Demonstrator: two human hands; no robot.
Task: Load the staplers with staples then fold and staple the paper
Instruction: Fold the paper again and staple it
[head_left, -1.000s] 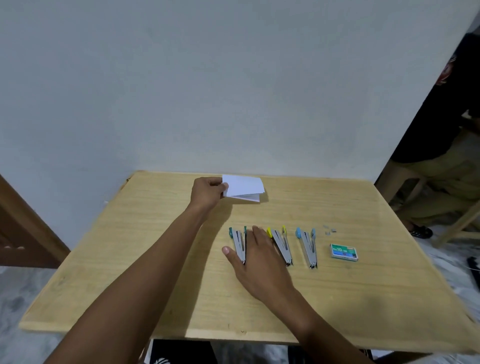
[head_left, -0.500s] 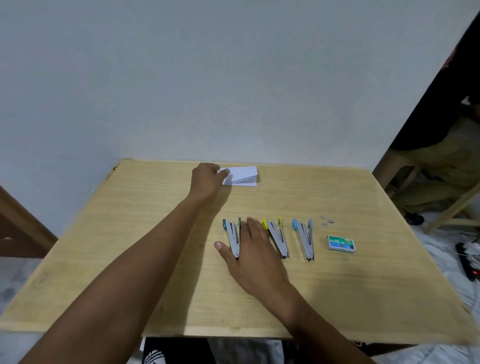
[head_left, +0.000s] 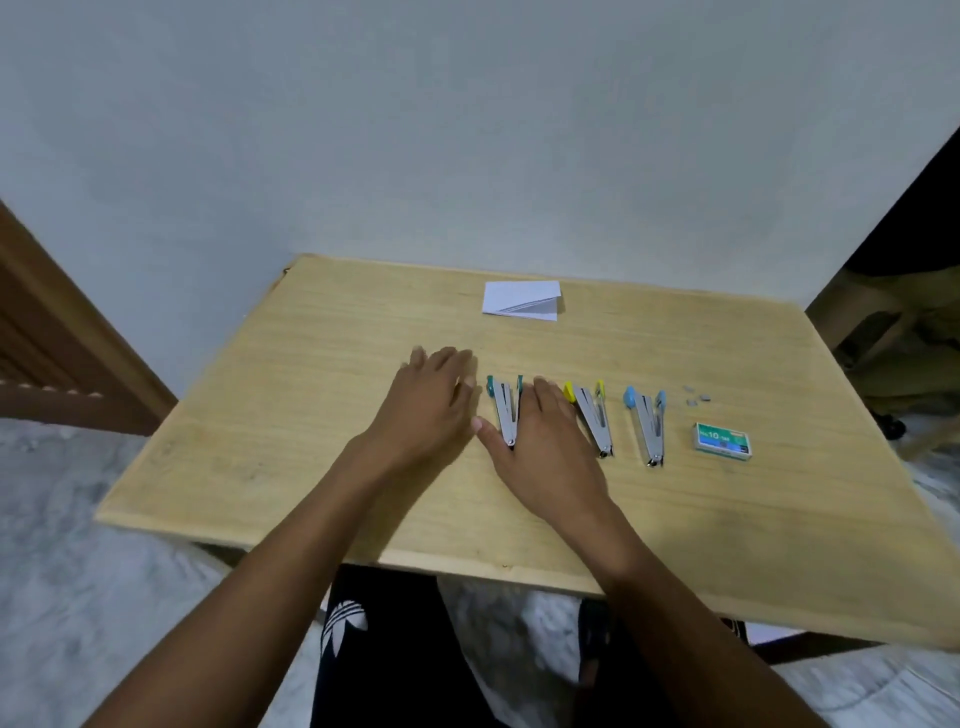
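Two bare forearms reach over a pale wooden tabletop (head_left: 291, 426). The left hand (head_left: 431, 400) is spread wide with straight fingers, palm down, and holds nothing; it is slightly blurred, so I cannot tell whether it touches the wood.

Just to its right lies a teal stapler (head_left: 504, 410), swung open into a narrow V of silver metal with teal tips pointing away from the person. The right hand (head_left: 540, 447) lies flat and relaxed, fingers straight. Its thumb is left of this stapler's hinge end and its forefinger runs along the stapler's right side.

Touching the far side of the right hand's fingers is a yellow stapler (head_left: 592, 415), open in the same V. Further right is a blue stapler (head_left: 647, 423), also open. Beyond that, a few loose staple pieces (head_left: 696, 397) sit above a small green and white staple box (head_left: 723, 441).

Well ahead of both hands, near the tabletop's far edge, lies a folded white paper (head_left: 522, 301), its upper layers lifted a little along the right.

A plain grey-white wall (head_left: 467, 130) stands behind the tabletop. A brown wooden door (head_left: 62, 332) is at far left, and the floor (head_left: 78, 545) is mottled grey.
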